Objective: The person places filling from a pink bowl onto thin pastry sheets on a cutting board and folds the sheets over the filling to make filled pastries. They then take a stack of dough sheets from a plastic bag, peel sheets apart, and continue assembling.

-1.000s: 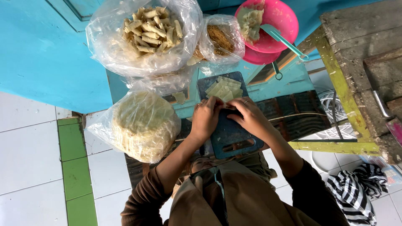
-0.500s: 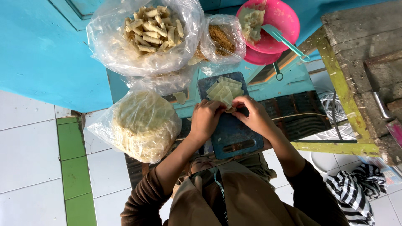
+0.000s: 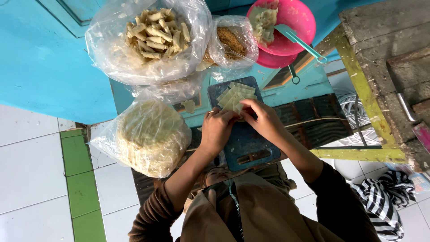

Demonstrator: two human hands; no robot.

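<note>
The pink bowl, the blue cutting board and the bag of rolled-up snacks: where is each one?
pink bowl (image 3: 301,18): head view, bare inner wall at right.
blue cutting board (image 3: 248,143): head view, bare middle below the hands.
bag of rolled snacks (image 3: 154,33): head view, on the rolls showing through the clear plastic.

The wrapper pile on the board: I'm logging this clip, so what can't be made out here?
Head view:
- Wrapper pile: near edge hidden under both hands.
- Left hand and right hand: fingertips overlap, grip unclear.
- Pink bowl: top cut off by frame edge.
</note>
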